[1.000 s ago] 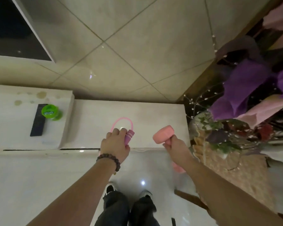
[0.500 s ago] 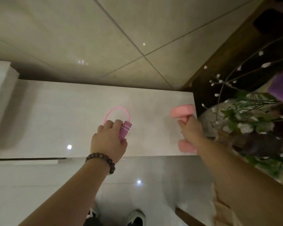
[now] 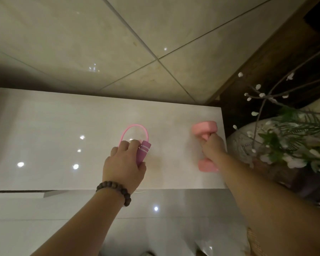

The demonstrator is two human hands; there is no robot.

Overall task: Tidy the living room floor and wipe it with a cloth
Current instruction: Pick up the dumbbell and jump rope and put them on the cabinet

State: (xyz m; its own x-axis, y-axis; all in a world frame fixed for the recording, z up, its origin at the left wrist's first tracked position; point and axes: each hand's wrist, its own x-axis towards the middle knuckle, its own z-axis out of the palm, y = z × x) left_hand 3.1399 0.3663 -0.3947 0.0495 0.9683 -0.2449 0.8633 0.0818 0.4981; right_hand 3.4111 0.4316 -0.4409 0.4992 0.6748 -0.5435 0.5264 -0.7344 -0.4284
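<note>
Surface: glossy white table (image 3: 63,145), tiled wall behind.
Left hand (image 3: 124,167): our fingers wrap the light, floppy jump rope (image 3: 143,150) at its stiff handle.
Right hand (image 3: 211,146): we grip the heavy pink dumbbell (image 3: 204,130) by its bar.

We look down on a glossy white desk (image 3: 63,137) whose top throws back small bright points of light. Behind its far edge rises a wall of large beige tiles (image 3: 81,43) with thin dark joints, also shiny. Past the desk's right edge runs a dark wooden strip (image 3: 262,71). Beside that edge stands a pale vase (image 3: 240,143) holding twigs with white buds and green leaves. Below the near edge lies pale, reflective floor (image 3: 155,228).
</note>
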